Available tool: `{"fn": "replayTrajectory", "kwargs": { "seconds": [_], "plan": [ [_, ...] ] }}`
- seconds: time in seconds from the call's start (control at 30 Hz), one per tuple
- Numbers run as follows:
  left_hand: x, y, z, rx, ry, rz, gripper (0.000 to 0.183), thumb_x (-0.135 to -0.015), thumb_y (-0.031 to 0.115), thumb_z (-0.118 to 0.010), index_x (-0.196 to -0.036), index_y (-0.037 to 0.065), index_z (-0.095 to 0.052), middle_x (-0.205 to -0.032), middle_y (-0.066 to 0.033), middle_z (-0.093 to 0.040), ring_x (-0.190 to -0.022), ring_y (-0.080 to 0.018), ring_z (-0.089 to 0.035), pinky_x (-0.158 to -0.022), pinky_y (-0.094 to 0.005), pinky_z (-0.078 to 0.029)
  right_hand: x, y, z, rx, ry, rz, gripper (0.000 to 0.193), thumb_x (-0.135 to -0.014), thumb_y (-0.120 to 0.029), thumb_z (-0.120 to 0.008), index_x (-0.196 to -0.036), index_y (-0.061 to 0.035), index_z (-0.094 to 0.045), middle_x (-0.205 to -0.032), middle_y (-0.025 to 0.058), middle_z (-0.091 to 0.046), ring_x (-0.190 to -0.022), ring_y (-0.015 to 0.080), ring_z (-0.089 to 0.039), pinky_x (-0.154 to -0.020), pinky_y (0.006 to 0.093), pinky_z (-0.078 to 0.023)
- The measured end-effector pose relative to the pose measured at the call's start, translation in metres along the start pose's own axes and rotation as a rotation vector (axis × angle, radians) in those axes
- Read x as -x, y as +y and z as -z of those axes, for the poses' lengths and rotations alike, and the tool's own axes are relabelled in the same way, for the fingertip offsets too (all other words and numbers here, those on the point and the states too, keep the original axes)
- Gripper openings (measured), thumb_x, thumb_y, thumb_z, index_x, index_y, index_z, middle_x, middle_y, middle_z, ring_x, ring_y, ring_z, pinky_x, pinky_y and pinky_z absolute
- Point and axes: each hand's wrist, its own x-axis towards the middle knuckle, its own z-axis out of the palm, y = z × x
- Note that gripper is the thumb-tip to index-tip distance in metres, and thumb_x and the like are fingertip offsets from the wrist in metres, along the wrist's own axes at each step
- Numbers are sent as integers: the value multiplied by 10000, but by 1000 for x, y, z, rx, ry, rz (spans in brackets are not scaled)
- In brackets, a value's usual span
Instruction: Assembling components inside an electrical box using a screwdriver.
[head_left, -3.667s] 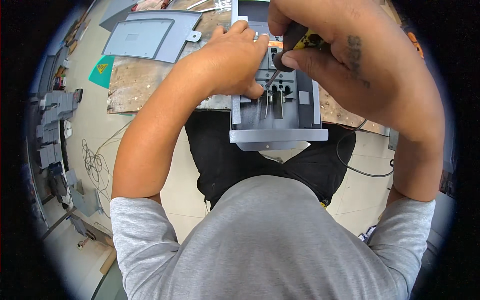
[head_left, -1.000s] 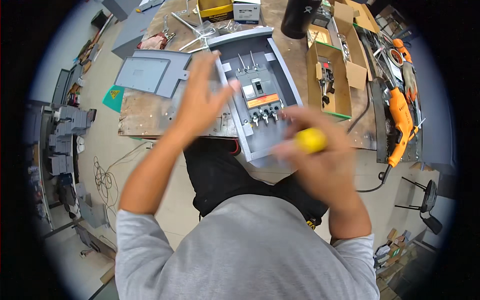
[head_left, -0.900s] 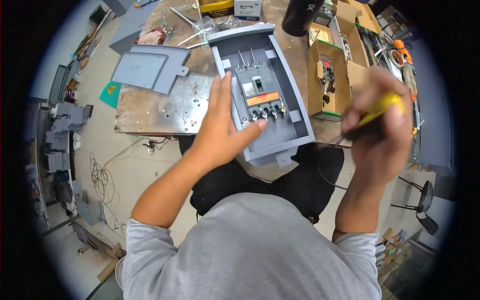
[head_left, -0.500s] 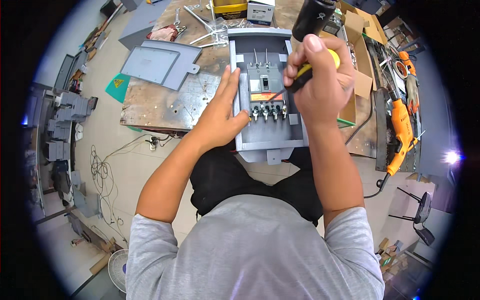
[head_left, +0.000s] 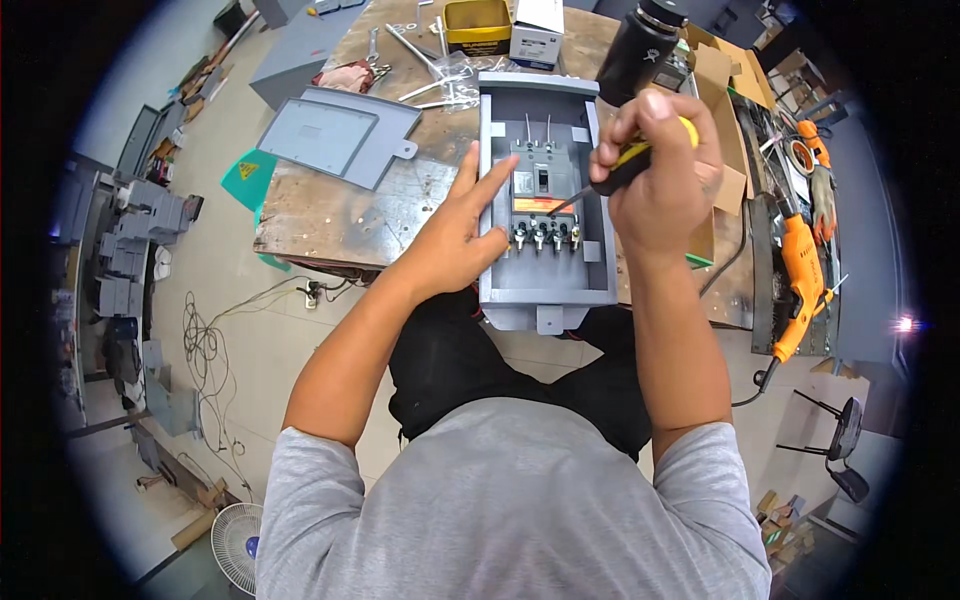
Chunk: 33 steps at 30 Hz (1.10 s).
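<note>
A grey metal enclosure box [head_left: 497, 296] sits at the table's near edge, its open side up. Inside is a grey circuit breaker [head_left: 527, 183] with a black toggle, an orange-red label strip and several metal terminal screws along its near end. My left hand [head_left: 448, 245] rests across the box's left wall with fingers spread, one reaching over toward the breaker. My right hand [head_left: 668, 190] is closed round the yellow-and-black handle of a screwdriver [head_left: 628, 168]. Its thin shaft slants down left, the tip at the breaker just past the label strip; whether it touches cannot be seen.
A grey cover panel [head_left: 385, 125] with a window lies left of the box. Behind stand a yellow bin [head_left: 476, 26], a white carton [head_left: 537, 32] and a black bottle [head_left: 638, 52]. To the right are cardboard boxes [head_left: 728, 135] and an orange power drill [head_left: 800, 265].
My view has shifted slightly, so the scene sits lower and farther right. My left index finger has spread inward over the box wall. The screwdriver stays in my right hand, tip near the label.
</note>
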Motion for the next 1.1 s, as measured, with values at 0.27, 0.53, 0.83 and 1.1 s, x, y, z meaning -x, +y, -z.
{"fn": "replayTrajectory", "kwargs": {
  "seconds": [0.27, 0.53, 0.83, 1.1],
  "plan": [
    [2, 13, -1, -18, -41, -75, 502, -838, 32, -596, -1284, 205, -748, -1697, -372, -29, -1581, -463, -217, -1175, -387, -375, 8, -4, -12, 17, -16, -32, 155, -982, -155, -685, -955, -45, -579, -749, 102, -579, -598, 194, -575, -499, 318, -485],
    [5, 12, -5, 17, -28, -48, 475, -846, 67, -596, -1288, 169, -738, -1696, -372, -24, -1575, -488, -211, -1194, -411, -354, 13, -7, -10, 57, -62, -62, 175, -1008, -191, -645, -963, -33, -584, -801, 104, -603, -644, 186, -593, -540, 315, -498],
    [4, 55, 18, -150, 94, -186, 498, -905, 265, -737, -1364, 89, -655, -1620, -345, -339, -1521, -444, -356, -1197, -426, -348, -31, -48, 10, 675, -794, 310, 285, -1016, -235, -589, -1111, 12, -695, -1217, 149, -666, -1123, 232, -641, -940, 357, -509],
    [-27, 98, -16, 564, 146, -150, 369, -907, 128, -738, -1230, 3, -612, -1136, -94, -711, -1045, -130, -655, -870, -303, -530, -52, -87, -40, 1363, -1015, 488, 500, -985, -363, -590, -1357, -32, -621, -1354, 285, -597, -1209, 437, -589, -1025, 557, -452]
  ]
}}
